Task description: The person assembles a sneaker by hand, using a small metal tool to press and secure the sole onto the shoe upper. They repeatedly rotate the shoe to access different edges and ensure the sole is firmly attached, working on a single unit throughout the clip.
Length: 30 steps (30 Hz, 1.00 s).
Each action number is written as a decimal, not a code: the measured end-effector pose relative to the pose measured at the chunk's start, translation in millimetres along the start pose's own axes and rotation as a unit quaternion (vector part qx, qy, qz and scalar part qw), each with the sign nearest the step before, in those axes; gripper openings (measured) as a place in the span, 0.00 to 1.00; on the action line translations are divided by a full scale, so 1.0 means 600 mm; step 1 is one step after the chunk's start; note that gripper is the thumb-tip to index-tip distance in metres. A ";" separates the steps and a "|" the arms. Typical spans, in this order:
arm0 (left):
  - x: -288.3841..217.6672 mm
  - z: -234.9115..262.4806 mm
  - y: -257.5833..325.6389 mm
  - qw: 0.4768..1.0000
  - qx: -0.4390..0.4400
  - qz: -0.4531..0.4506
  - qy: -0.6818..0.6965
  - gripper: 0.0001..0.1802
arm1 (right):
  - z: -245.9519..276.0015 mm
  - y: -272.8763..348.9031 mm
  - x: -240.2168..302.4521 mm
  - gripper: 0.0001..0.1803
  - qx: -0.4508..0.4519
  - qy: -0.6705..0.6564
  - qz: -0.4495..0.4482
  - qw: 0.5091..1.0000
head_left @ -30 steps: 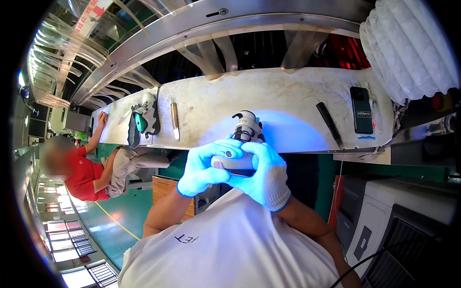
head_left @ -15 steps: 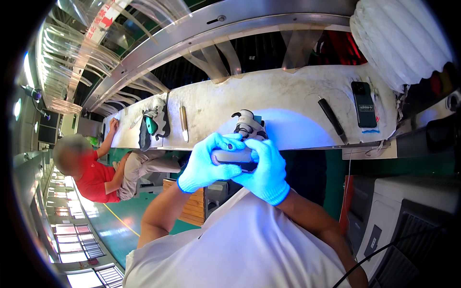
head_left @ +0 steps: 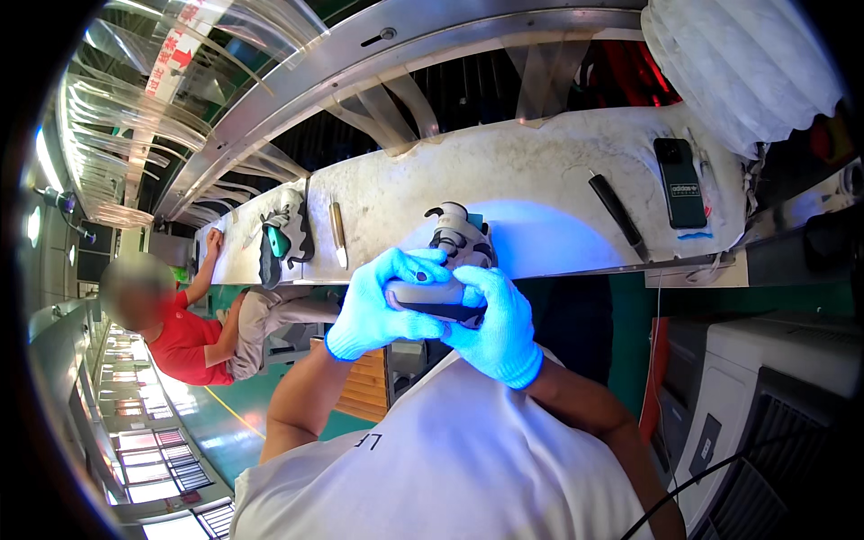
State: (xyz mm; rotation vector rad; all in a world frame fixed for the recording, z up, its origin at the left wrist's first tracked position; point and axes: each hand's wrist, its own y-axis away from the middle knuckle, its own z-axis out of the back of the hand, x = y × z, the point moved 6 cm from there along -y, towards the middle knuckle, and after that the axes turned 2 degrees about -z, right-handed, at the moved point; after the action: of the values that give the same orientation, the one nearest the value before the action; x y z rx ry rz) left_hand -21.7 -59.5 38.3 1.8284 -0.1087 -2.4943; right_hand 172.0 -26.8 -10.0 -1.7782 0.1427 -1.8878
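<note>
Between my gloved hands sits a shoe [head_left: 461,241], grey-white with dark trim and a bit of teal showing at its far end. Its rounded toe [head_left: 423,293], dark along the lower edge, points toward me. My left hand [head_left: 382,306] wraps the toe's left side, fingers over the top and thumb below. From the right, my right hand [head_left: 493,324] grips the same shoe, its fingertips on the toe. Both knit gloves glow blue under a light, and the shoe's underside is mostly hidden.
Along the pale worn bench [head_left: 522,171] lie a black pen-like tool [head_left: 618,216], a dark phone [head_left: 679,183], a knife with a tan handle [head_left: 338,232] and another shoe [head_left: 286,236] with teal inside. A seated person in red [head_left: 189,342] is at left. Clear strips hang behind the bench.
The shoe's toe has tipped slightly, showing more of its dark lower edge. Both hands keep their hold, with the left fingers shifted a little. The whole view has shifted slightly.
</note>
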 end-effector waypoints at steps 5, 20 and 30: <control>0.011 0.008 -0.001 0.999 0.018 0.001 0.043 0.40 | 0.001 -0.014 0.001 0.41 0.044 -0.004 0.014 0.999; 0.033 -0.006 0.020 0.994 -0.025 -0.066 0.083 0.45 | 0.220 -0.121 -0.283 0.22 0.099 0.479 -0.159 0.858; 0.034 -0.015 0.044 0.993 -0.064 -0.055 0.081 0.45 | -0.063 -0.125 -0.092 0.16 -0.108 -0.617 -0.345 0.699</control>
State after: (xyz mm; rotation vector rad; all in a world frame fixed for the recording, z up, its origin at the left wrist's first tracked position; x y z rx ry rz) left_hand -19.1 -87.7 18.6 2.0237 0.1576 -2.3452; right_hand 112.4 51.3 -31.9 -3.1421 -0.9385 -0.5650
